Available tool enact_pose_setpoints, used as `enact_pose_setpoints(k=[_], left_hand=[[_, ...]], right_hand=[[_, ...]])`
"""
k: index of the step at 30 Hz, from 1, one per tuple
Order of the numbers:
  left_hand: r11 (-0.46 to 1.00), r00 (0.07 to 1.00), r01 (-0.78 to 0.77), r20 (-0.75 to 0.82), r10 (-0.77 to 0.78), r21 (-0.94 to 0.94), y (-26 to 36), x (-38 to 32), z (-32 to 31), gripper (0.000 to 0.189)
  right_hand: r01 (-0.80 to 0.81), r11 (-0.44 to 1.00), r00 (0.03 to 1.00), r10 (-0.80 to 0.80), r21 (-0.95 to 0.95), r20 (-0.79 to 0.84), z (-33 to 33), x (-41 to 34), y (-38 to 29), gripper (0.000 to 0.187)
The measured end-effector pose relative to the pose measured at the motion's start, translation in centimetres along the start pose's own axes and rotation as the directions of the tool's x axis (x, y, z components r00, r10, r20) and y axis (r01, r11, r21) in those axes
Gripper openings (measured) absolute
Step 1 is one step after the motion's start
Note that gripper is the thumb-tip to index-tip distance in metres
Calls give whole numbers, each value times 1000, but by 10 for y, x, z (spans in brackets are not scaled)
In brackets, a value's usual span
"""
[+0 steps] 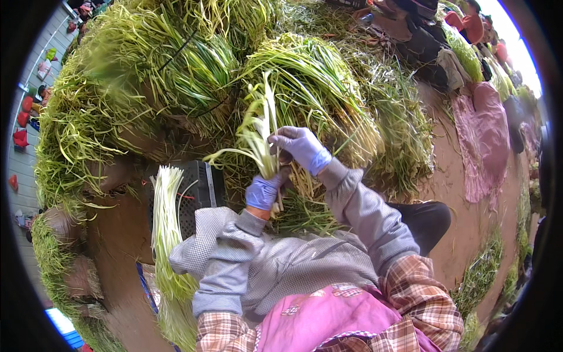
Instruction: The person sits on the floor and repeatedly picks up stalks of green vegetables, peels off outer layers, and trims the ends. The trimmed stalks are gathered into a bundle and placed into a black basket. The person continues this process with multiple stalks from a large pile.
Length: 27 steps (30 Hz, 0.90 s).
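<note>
My left hand (263, 192), in a thin purple glove, grips a small bunch of pale green leafy stalks (264, 127), probably chives or garlic greens. The bunch stands upward from the fist, and its leaves spread at the top. Just above it, my right hand (299, 145), gloved the same way, has thumb and fingers pinched at the bunch's right edge, where a thin pale leaf (273, 105) rises. Behind my hands lies a large heap of untrimmed stalks (308, 75). To the left, a long sheaf of cleaned, whitish stalks (167, 220) lies beside a black plastic crate (195, 189).
Tied bundles of greens (145, 70) pile up at the far left. Loose leaf litter (396, 127) covers the ground right of the heap. A pink cloth or sheet (481, 136) is farther right, on brown floor (444, 176). Other people (473, 24) sit at the upper right.
</note>
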State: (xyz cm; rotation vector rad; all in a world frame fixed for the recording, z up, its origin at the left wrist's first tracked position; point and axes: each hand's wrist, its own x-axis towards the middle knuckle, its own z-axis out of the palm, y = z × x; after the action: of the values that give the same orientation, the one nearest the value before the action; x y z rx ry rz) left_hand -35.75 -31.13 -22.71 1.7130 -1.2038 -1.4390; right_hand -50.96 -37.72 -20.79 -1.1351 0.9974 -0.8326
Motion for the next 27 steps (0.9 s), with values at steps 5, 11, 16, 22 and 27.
enact_pose_setpoints(k=[5,11,16,22,27], left_hand=[[588,942,-311,-160,294,-747,20,8,-9,20],[515,987,-126,-55,151,-848,38,14,-4,18],[471,992,100,122,15,-876,24,18,-9,24],[749,988,152,87,-125,-645,0,17,13,25],[835,987,139,8,-160,-532,-16,9,10,18]], right_hand=[[-321,569,755,-328,-757,-567,-96,52,20,20],[-450,142,884,-69,-882,-462,-125,65,39,17],[-286,735,884,-44,-614,-465,-84,14,25,15],[-10,921,965,-93,-390,-246,6,-78,62,23],[-63,991,983,41,-118,-176,27,-81,75,25]])
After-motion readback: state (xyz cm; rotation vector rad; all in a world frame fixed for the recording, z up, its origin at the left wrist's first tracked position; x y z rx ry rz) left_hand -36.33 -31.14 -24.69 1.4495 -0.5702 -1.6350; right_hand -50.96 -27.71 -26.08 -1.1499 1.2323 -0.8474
